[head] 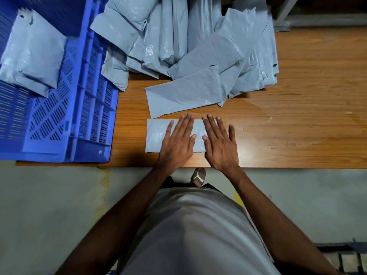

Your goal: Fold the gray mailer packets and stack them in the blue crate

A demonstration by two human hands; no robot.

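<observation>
At your far left the blue crate [79, 108] holds a stack of folded packets [33, 54]. Just right of it, near the wooden table's [297, 96] front edge, lies the gray mailer packet [156, 133]. Your left hand [177, 140] presses flat on it, fingers straight. Your right hand [219, 142] presses its right end likewise. Behind sits the unfolded pile [198, 46].

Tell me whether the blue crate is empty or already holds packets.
Not empty. The blue crate holds a stack of folded gray packets in its far left part; the rest of its slotted floor shows bare.
</observation>
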